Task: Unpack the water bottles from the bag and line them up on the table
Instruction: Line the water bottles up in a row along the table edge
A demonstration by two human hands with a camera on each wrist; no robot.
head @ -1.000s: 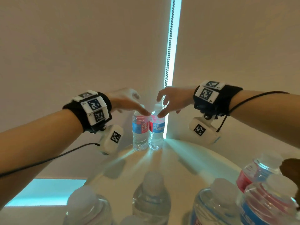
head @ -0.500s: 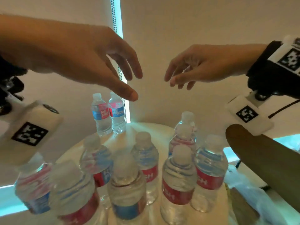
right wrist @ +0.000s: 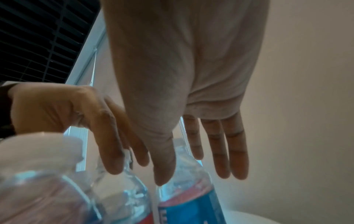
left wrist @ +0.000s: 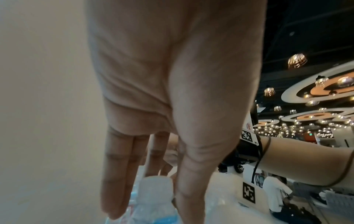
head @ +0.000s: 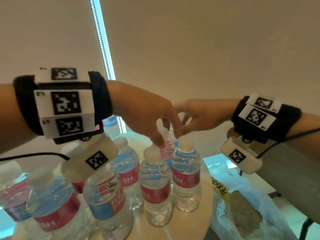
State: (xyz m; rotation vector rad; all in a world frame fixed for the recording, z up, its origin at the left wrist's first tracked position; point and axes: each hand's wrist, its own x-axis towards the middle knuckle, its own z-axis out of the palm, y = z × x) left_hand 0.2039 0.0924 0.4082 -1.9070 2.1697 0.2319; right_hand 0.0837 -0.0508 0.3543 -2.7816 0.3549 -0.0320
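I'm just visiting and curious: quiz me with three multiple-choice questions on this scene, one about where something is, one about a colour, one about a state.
1. Where is the plastic bag? A on the table's right B under the left arm C in a hand
2. The bottle caps are: A green B white C black
3. The bottles stand: A upright B toppled C stacked

A: the bag lies right of the table.
B: each cap is white.
A: the bottles all stand upright, under the left hand and right hand.
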